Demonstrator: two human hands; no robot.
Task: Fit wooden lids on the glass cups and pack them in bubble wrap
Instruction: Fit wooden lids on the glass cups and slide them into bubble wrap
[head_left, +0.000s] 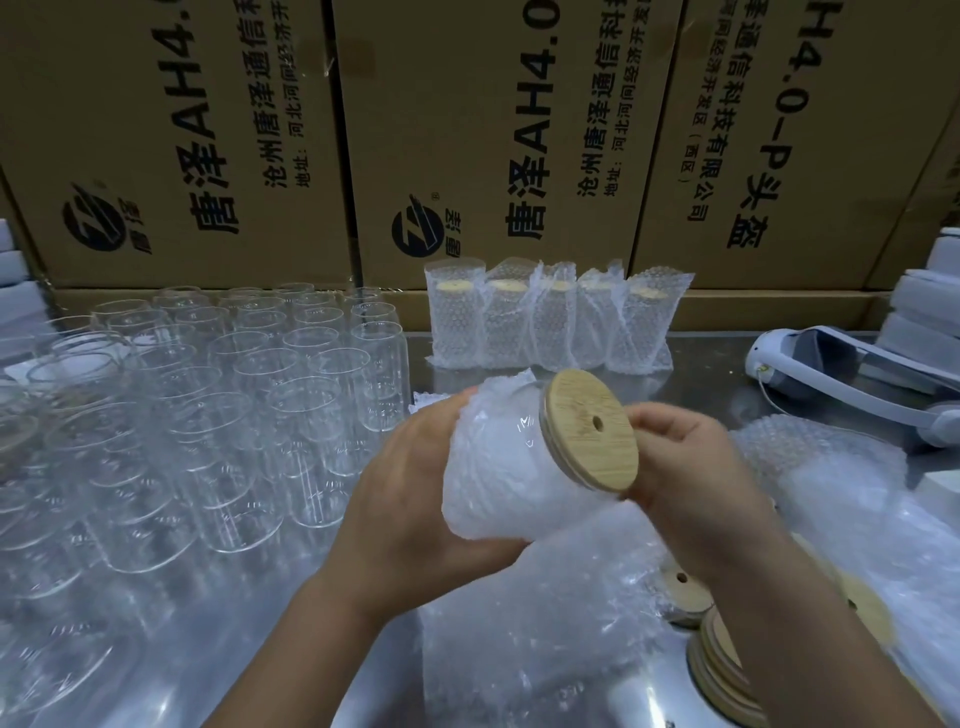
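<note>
While the left hand (415, 499) grips the bubble wrap (498, 483), the right hand (691, 467) pinches the wooden lid (592, 431). The cup (530, 431) likely needs pushing fully inside.

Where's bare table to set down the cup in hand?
Bare table between the wrapped cups and the headset, behind the right hand. Left is packed with glasses; near right is buried in bubble wrap and lids.

Read sideways, black print, on left cardboard box (171, 145): "唐泽AH4.0", beside a round logo. Same on middle cardboard box (488, 135), plus "沧州唐泽通信科技" and "地址:河北河间经济开". On right cardboard box (769, 140): "4.0-P头盔", "通信科技有限公司", "(西区)".
</note>
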